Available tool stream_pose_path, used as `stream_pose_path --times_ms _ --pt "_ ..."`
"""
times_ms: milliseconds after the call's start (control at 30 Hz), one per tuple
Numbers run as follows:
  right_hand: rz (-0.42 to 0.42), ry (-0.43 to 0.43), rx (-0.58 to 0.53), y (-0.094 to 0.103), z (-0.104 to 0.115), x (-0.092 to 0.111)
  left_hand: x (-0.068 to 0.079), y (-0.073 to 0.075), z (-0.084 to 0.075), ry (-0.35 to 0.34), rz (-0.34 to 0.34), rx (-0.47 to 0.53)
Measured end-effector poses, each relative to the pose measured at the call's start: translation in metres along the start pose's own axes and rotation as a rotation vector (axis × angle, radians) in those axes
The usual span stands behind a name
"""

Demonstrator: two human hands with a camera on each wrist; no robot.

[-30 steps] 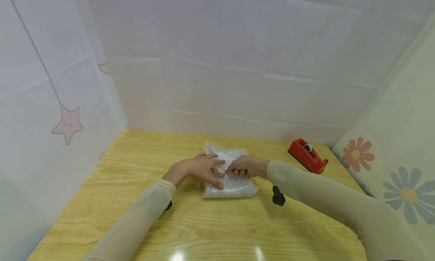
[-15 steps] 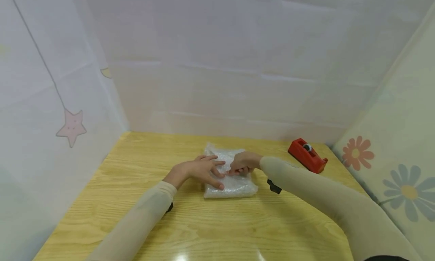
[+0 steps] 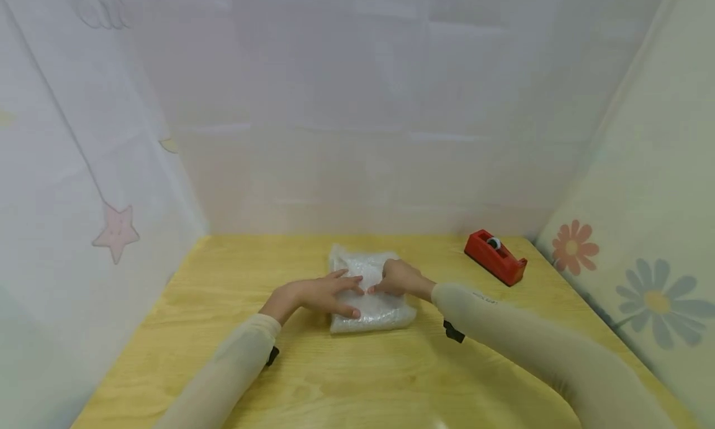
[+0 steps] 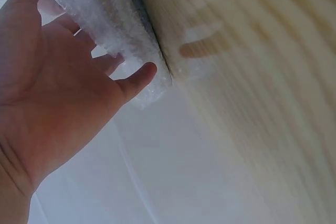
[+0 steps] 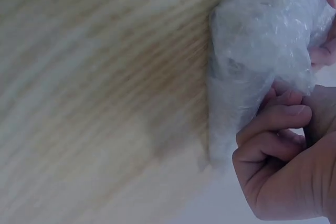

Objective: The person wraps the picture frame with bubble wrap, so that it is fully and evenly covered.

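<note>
A flat package wrapped in clear bubble wrap [image 3: 377,320] lies on the wooden table, between both hands. My left hand [image 3: 324,294] rests on its left side with fingers spread; in the left wrist view the thumb [image 4: 140,77] lies along the edge of the wrap. From the right, my right hand [image 3: 401,279] presses on the top of the package near its middle. Its fingers [image 5: 268,148] are curled in, close against the wrap, and nothing shows inside them. The thumb tip is partly hidden. What is inside the package is hidden by the wrap.
Toward the back right corner stands a red tape dispenser [image 3: 496,257] with a roll in it. Pale printed sheets [image 3: 335,168] wall the table at the back and both sides. Wood-grain tabletop [image 3: 346,385] stretches in front of the package.
The right hand has turned and shifted slightly over the wrap, its thumb side now pointing left. The left hand has stayed in place on the package. The head view has tilted up a little.
</note>
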State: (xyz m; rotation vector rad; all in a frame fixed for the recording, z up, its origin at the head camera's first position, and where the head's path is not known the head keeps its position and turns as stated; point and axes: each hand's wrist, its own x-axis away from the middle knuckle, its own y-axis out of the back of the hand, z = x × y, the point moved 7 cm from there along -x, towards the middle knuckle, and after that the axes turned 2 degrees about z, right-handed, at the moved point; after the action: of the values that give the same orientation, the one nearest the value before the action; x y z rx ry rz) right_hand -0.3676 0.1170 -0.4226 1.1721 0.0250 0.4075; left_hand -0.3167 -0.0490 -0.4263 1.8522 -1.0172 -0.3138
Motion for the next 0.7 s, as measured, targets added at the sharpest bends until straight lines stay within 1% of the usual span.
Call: stream_pose_path --times_ms 100,200,267,333,367,433,500,567,633,700 --pt "0.012 0.046 -0.142 -0.002 -0.009 -0.001 -0.001 -0.001 0.004 0.013 -0.004 0.031" --pt "0.049 0.106 -0.264 0.002 -0.014 0.005 -0.003 -0.002 0.004 0.025 -0.008 0.043" --pt "0.077 0.155 -0.316 0.006 -0.015 0.012 -0.003 -0.002 0.003 0.035 -0.012 0.049" --pt "0.069 0.225 -0.348 0.015 -0.013 0.023 -0.002 -0.002 0.002 0.044 -0.014 0.050" --pt "0.042 0.262 -0.332 0.022 -0.012 0.030 -0.002 -0.001 0.001 0.046 -0.018 0.046" --pt "-0.045 0.340 -0.277 0.037 -0.010 0.046 -0.001 0.001 -0.001 0.049 -0.029 0.029" --pt "-0.173 0.401 -0.176 0.052 -0.011 0.061 0.000 0.003 -0.003 0.049 -0.043 -0.004" --pt "-0.292 0.432 -0.047 0.063 -0.013 0.076 0.003 0.005 -0.008 0.038 -0.058 -0.043" --pt "-0.365 0.455 0.069 0.065 -0.017 0.085 0.007 0.006 -0.013 0.030 -0.068 -0.093" --pt "-0.403 0.448 0.180 0.062 -0.023 0.091 0.012 0.005 -0.021 0.021 -0.078 -0.153"
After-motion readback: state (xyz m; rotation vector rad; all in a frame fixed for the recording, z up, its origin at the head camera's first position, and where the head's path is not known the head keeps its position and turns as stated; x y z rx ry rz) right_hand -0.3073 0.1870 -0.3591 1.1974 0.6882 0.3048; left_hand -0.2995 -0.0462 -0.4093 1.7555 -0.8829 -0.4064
